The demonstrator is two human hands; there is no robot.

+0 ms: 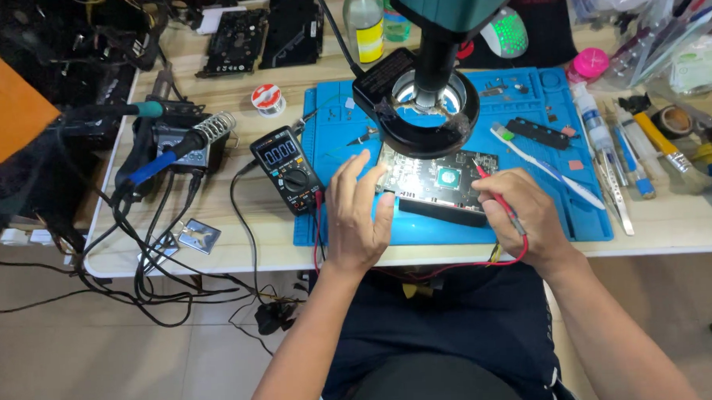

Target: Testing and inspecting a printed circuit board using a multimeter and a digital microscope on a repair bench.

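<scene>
Circuit board, dark with a square chip near its middle, lies on a blue work mat at the front of the wooden bench, directly under the lit ring light of a microscope. Its near edge rests on a black block. The right hand pinches a red test probe between thumb and fingers, pen-style, with the tip set on the right part of the board; the red lead loops from the hand back along the front edge of the mat. The left hand holds nothing: its fingers are loosely spread and curved, fingertips against the left edge of the board.

Just left of that hand a black multimeter with a lit display lies half on the mat. Farther left stands a soldering iron with a blue grip in a coil holder, amid tangled black cables, and a spool of solder sits behind the meter. To the right of the board a white toothbrush lies slanted on the mat, and beyond the mat's right edge are tweezers, pens and a brush. At the back stand a glass bottle and another dark board.
</scene>
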